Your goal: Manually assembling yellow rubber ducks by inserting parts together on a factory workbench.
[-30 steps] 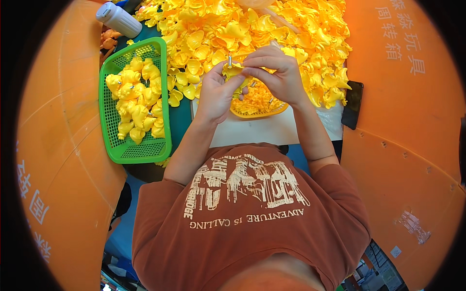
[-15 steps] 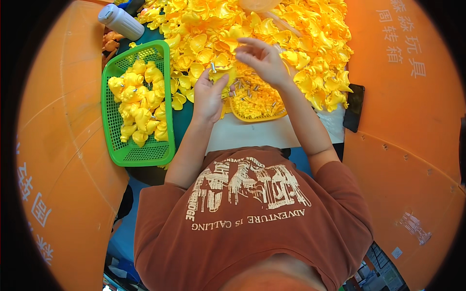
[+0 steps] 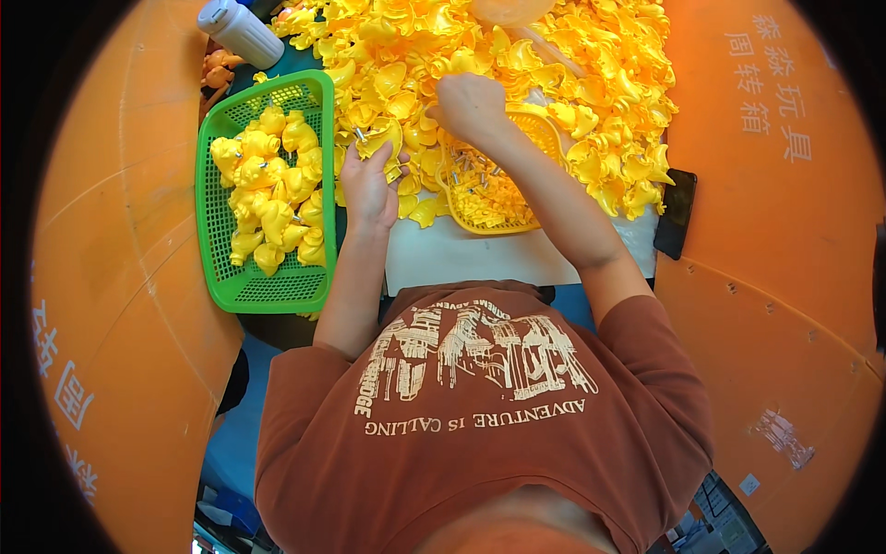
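Note:
My left hand (image 3: 371, 192) is closed on a curved yellow plastic shell (image 3: 380, 138), and a small silver metal pin (image 3: 360, 135) sits at its upper left edge. It is just right of the green basket. My right hand (image 3: 469, 109) is closed with its back toward me, above the pile of loose yellow shells (image 3: 600, 83); whatever its fingers hold is hidden. Below that wrist, a yellow basket (image 3: 489, 230) contains small yellow pieces (image 3: 489, 201) and several metal pins.
A green mesh basket (image 3: 205, 231) with several assembled yellow figures (image 3: 275, 217) stands on the left. Behind it is a grey-white bottle (image 3: 242, 35). A dark phone-like slab (image 3: 678, 212) lies at the right edge. Tall orange panels (image 3: 766, 258) flank both sides.
My left hand has moved left with the shell, nearer the green basket. My right hand has gone from open fingers to closed and shifted slightly left over the pile.

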`<control>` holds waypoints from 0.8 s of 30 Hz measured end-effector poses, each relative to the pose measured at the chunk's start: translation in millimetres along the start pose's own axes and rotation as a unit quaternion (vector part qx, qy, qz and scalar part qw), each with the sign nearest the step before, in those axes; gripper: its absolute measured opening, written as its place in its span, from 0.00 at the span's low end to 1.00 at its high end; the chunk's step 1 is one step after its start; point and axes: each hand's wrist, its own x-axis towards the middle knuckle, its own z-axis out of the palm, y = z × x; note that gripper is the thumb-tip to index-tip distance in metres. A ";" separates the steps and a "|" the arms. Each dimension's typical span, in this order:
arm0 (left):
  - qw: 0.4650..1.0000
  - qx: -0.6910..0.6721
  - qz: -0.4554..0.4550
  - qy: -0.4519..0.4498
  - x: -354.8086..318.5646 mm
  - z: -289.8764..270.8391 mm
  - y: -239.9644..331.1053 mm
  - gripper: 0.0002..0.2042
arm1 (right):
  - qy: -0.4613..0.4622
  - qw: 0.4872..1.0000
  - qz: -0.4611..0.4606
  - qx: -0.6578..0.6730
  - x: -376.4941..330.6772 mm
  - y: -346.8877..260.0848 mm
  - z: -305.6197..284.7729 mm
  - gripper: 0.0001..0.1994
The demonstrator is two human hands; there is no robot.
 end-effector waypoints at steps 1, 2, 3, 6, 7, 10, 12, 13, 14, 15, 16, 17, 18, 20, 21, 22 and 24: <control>1.000 0.001 -0.003 0.002 -0.5 0.8 -0.5 0.12 | -0.005 1.000 0.022 -0.007 8.2 1.1 11.3 0.09; 1.000 0.000 -0.002 0.002 -0.8 1.3 -0.5 0.12 | -0.011 0.999 0.042 -0.015 12.4 -0.7 14.1 0.10; 1.000 0.004 0.000 0.003 -1.4 2.5 -0.7 0.12 | -0.011 0.999 0.041 -0.016 13.5 -0.2 16.3 0.10; 1.000 -0.002 0.002 0.008 -3.5 7.0 1.3 0.12 | 0.008 0.999 0.007 -0.052 11.4 -1.1 15.8 0.07; 1.000 -0.009 0.000 0.010 -4.3 10.2 3.6 0.12 | 0.100 0.992 -0.045 0.054 3.6 4.5 11.7 0.07; 0.994 -0.081 -0.064 -0.023 -9.1 24.2 14.5 0.13 | 0.219 0.919 -0.154 0.288 -26.5 8.5 -7.6 0.05; 0.987 -0.111 -0.107 -0.054 -6.3 27.4 13.4 0.14 | 0.292 0.893 -0.220 0.262 -48.1 12.0 -17.2 0.07; 0.983 -0.110 -0.111 -0.097 -6.0 28.9 12.3 0.15 | 0.292 0.893 -0.220 0.262 -55.5 12.1 -18.7 0.07; 0.977 -0.109 -0.115 -0.141 -6.1 32.4 10.2 0.15 | 0.322 0.884 -0.239 0.240 -62.8 14.2 -20.1 0.07; 0.978 -0.114 -0.109 -0.134 -6.6 36.8 9.7 0.15 | 0.352 0.873 -0.257 0.217 -69.8 15.0 -21.0 0.08; 0.978 -0.113 -0.110 -0.136 -9.6 41.9 9.9 0.15 | 0.353 0.874 -0.256 0.216 -77.1 14.6 -21.7 0.08; 0.984 -0.093 -0.079 -0.129 -13.7 49.8 13.1 0.15 | 0.318 0.870 -0.214 0.310 -83.6 14.5 -22.7 0.08; 0.989 -0.073 -0.047 -0.122 -15.8 55.1 14.6 0.15 | 0.279 0.855 -0.171 0.401 -89.1 14.7 -22.4 0.08; 0.985 -0.060 -0.026 -0.163 -15.0 55.1 13.7 0.16 | 0.252 0.779 -0.070 0.570 -93.3 21.2 -15.3 0.08; 0.978 -0.049 -0.007 -0.202 -14.9 54.9 12.0 0.17 | 0.157 0.735 0.022 0.660 -90.1 31.3 -20.1 0.08; 0.978 -0.046 -0.008 -0.204 -15.7 55.2 10.2 0.17 | 0.056 0.670 0.112 0.731 -87.7 40.5 -24.1 0.08; 0.969 -0.012 0.038 -0.243 -18.3 55.1 7.5 0.17 | -0.046 0.656 0.109 0.746 -89.0 46.4 -27.2 0.09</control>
